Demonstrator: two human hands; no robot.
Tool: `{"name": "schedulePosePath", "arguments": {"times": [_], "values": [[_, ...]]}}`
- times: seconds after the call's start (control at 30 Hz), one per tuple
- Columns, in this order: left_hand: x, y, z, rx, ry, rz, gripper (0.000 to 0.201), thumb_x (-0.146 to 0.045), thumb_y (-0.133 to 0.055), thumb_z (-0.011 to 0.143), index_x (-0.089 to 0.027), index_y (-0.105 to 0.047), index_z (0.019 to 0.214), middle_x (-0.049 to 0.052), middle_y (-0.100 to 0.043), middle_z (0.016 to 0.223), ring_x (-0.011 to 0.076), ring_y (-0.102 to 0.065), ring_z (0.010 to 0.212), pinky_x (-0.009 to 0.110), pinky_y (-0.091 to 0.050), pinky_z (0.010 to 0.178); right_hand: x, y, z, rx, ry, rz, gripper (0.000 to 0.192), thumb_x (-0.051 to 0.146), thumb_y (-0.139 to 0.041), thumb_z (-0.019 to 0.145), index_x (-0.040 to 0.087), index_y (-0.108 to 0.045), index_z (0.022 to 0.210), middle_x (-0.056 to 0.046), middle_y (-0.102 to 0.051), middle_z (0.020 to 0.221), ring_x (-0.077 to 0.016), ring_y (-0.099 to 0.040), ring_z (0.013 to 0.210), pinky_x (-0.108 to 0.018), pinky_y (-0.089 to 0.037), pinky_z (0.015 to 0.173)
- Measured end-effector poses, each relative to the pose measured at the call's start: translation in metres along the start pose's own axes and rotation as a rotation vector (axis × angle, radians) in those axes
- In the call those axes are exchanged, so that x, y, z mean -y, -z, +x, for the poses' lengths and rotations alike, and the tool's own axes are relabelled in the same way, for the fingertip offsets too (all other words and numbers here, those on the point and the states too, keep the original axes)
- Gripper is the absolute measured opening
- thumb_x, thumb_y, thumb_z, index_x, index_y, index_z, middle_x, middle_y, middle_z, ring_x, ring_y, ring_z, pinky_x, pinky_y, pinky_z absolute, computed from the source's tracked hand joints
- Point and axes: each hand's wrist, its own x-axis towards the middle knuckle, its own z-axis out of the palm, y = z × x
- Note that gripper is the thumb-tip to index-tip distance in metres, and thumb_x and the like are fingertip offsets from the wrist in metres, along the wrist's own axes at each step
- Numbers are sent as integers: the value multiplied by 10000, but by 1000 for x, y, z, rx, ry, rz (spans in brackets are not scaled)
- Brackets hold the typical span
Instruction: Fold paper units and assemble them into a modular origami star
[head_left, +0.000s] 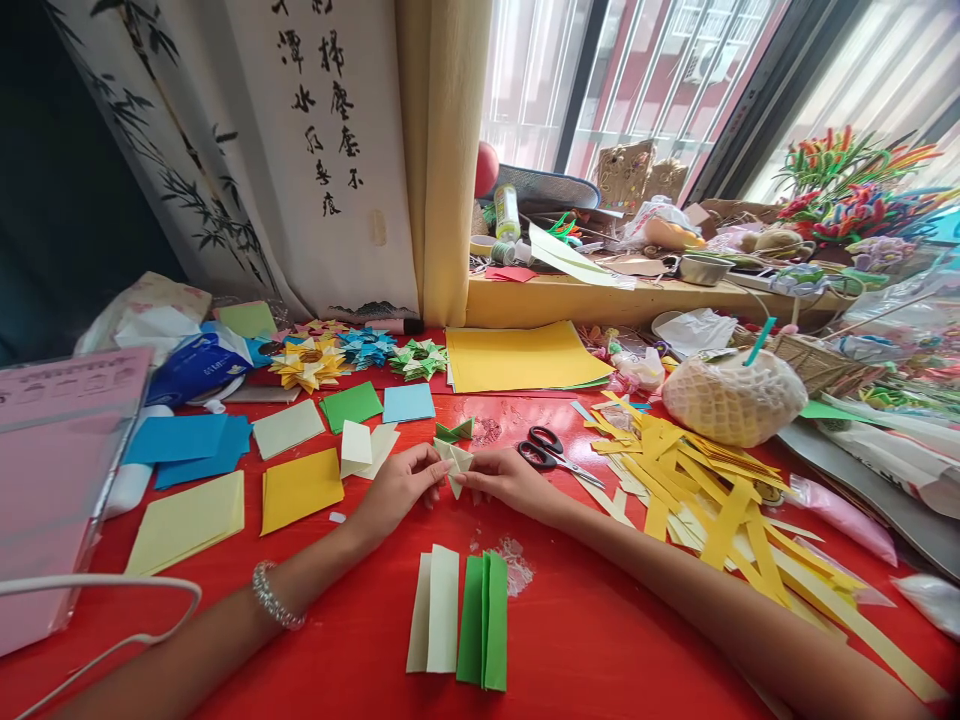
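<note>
Between my two hands is a small cream folded paper piece point(455, 462) with pointed corners. My left hand point(409, 482) pinches its left side, and my right hand point(504, 478) grips its right side with thumb and fingers. Just behind it lies a green folded paper piece point(454, 432). Nearer me on the red table stand creased cream papers point(433, 610) and creased green papers point(484, 620). Left of my left hand is a folded cream paper point(357, 447). Black-handled scissors point(551, 455) rest beyond my right hand, their blades pointing right.
Stacks of yellow point(302, 490), blue point(191, 448) and pale green paper point(187, 522) lie left. Folded paper stars point(309, 362) and large yellow sheets point(517, 357) sit behind. On the right are yellow paper strips point(675, 480) and a net-wrapped coconut with a straw point(731, 400).
</note>
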Motion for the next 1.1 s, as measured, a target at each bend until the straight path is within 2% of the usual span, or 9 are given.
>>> {"name": "schedulePosePath", "arguments": {"times": [0.17,0.37,0.53,0.7,1.0,1.1], "values": [[-3,-3,-3,2,-23,32,282,-434,-493,777,-180,-471,656,-50,-498,519,107,-473,492,228,-365,508,-1,3,-1,44,-6,50,351,473,-534,755,134,-597,690,4,-544,560,-102,-495,520,-215,-360,512],[-12,-9,-10,12,61,-159,281,-412,-470,796,-165,-501,664,-14,-538,613,109,-486,560,222,-371,536,2,4,-2,64,-12,134,324,459,-579,724,138,-606,682,5,-563,572,-104,-509,533,-218,-381,535],[-11,-8,-7,-77,12,-51,281,-420,-509,762,-170,-479,637,-32,-485,586,97,-426,518,223,-348,513,4,4,-1,33,-20,193,322,443,-544,759,139,-583,663,-4,-590,596,-105,-524,539,-219,-397,545],[-10,-7,-6,-78,24,-34,265,-414,-554,719,-173,-479,638,-57,-407,541,89,-366,499,209,-289,472,6,2,-4,77,-30,164,321,435,-551,757,133,-583,657,-7,-582,585,-108,-526,550,-221,-396,559],[-14,-7,-11,1,13,-51,275,-382,-499,756,-176,-492,574,-34,-458,529,115,-414,521,228,-333,513,10,4,-7,205,2,71,353,458,-558,735,119,-652,708,-25,-621,670,-139,-556,649,-244,-429,656],[-13,-8,-13,-7,-33,36,252,-380,-483,778,-181,-521,628,-24,-513,566,133,-473,554,244,-380,547,10,5,-7,216,13,46,338,444,-563,735,122,-652,683,-30,-634,703,-147,-560,683,-246,-425,683]]}}
